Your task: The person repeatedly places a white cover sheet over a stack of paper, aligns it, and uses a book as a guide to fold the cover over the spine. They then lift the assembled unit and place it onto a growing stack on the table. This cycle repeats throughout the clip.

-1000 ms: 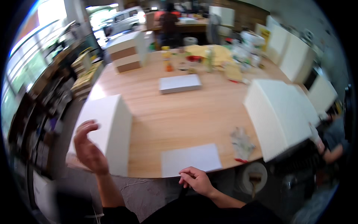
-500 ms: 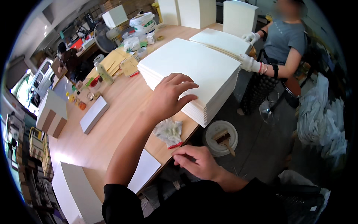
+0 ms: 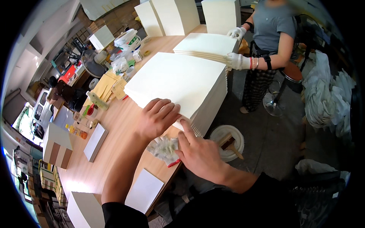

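Observation:
A tall stack of white sheets or boards [image 3: 182, 79] sits on the wooden table with its near corner toward me. My left hand [image 3: 159, 116] is at that corner, fingers bent together over the top edge; its thumb is mostly hidden. Just below, my right hand [image 3: 203, 155] stretches its index finger to the layered edges under the corner, the other fingers loosely bent and nothing held. A worn white knit glove [image 3: 163, 150] with a red cuff lies on the table below my left hand, beside my right fingers.
Across the table a co-worker's gloved hands [image 3: 238, 60] hold a lower white stack [image 3: 207, 43]. A white bucket [image 3: 237, 136] with a brush stands on the floor, right of the table. A thin white block [image 3: 144, 190], another pale block [image 3: 96, 142] and bottles [image 3: 98, 102] lie leftward.
My left hand has come down from above the stack onto its near corner, its fingers closing. My right hand has risen from the table edge to that corner. The view has shifted.

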The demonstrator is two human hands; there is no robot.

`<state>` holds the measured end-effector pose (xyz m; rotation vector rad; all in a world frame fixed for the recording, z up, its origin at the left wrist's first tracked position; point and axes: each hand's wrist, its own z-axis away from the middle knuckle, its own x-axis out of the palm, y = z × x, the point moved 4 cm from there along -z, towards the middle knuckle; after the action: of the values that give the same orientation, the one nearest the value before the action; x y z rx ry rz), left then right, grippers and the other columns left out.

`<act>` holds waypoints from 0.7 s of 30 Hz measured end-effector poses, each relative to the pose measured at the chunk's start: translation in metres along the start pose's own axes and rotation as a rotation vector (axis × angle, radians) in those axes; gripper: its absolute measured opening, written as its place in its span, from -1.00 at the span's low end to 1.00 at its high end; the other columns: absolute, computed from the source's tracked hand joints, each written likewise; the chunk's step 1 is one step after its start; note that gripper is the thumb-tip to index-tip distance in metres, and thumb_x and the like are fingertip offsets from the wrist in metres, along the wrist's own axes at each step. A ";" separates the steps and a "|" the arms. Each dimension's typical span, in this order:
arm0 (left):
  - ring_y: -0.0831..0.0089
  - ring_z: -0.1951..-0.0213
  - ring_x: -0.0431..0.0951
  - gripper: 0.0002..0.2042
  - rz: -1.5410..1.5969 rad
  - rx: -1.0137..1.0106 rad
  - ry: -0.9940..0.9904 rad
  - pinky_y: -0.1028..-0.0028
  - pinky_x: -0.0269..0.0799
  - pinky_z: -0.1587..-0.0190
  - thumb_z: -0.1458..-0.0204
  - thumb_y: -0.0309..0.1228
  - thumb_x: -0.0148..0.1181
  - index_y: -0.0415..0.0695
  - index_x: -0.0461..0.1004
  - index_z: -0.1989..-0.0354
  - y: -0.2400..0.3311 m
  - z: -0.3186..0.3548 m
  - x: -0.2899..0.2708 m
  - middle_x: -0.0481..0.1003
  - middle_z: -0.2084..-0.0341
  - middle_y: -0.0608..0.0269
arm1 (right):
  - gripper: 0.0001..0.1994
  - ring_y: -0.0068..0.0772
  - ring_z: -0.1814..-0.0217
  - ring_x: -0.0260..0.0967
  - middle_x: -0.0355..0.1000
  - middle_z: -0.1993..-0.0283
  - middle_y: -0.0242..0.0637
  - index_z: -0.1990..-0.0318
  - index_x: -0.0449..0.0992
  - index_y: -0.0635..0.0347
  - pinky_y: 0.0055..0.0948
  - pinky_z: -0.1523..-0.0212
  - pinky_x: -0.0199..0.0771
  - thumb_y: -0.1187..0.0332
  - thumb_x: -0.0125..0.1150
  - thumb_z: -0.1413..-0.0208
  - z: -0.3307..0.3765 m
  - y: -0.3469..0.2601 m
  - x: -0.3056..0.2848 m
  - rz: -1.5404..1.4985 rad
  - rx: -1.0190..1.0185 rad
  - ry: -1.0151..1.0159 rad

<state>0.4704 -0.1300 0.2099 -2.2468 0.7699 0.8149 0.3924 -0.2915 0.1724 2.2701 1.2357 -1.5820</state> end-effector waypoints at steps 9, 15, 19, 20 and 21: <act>0.10 -0.05 0.62 -0.73 0.099 -0.572 0.118 0.19 0.53 -0.05 0.14 -0.59 0.42 -0.13 0.58 0.23 -0.007 -0.013 0.020 0.65 0.13 0.18 | -0.56 -0.28 0.51 0.61 0.26 -0.42 0.11 0.10 0.50 0.39 -0.37 0.49 0.59 0.17 0.49 -0.13 0.002 0.007 0.010 -0.045 -0.035 0.085; 0.31 0.21 0.67 -0.78 0.443 -1.090 0.211 0.33 0.52 0.12 -0.04 -0.37 0.54 -0.19 0.69 0.21 -0.041 -0.014 0.013 0.69 0.31 0.15 | -0.56 -0.13 0.43 0.64 0.28 -0.40 -0.08 0.06 0.53 0.41 -0.22 0.43 0.64 0.14 0.43 -0.18 -0.002 0.015 0.003 -0.065 -0.011 0.009; 0.56 0.21 0.61 -0.75 0.853 -1.210 0.369 0.43 0.50 0.11 -0.13 -0.35 0.51 -0.25 0.69 0.13 -0.071 0.035 -0.003 0.71 0.25 0.25 | -0.61 -0.11 0.38 0.65 0.36 -0.37 -0.11 0.00 0.58 0.31 -0.20 0.35 0.68 0.16 0.42 -0.21 -0.005 0.012 -0.003 -0.200 0.004 0.027; 0.60 0.20 0.59 -0.74 0.940 -1.184 0.468 0.45 0.49 0.10 -0.15 -0.35 0.50 -0.27 0.69 0.12 -0.077 0.057 -0.008 0.72 0.24 0.28 | -0.62 -0.13 0.38 0.65 0.39 -0.36 -0.09 -0.01 0.58 0.28 -0.21 0.34 0.68 0.17 0.42 -0.21 -0.005 0.010 -0.003 -0.255 -0.005 0.037; 0.54 0.12 0.61 -0.75 1.015 -1.185 0.493 0.44 0.50 -0.03 -0.19 -0.36 0.47 -0.27 0.69 0.08 -0.078 0.072 -0.018 0.71 0.16 0.29 | -0.67 -0.23 0.37 0.65 0.42 -0.36 -0.05 -0.06 0.59 0.28 -0.26 0.35 0.65 0.27 0.37 -0.26 -0.005 0.013 -0.003 -0.443 0.002 0.092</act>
<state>0.4882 -0.0242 0.2054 -3.0800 2.2122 1.4384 0.4045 -0.2995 0.1724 2.1965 1.8641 -1.6118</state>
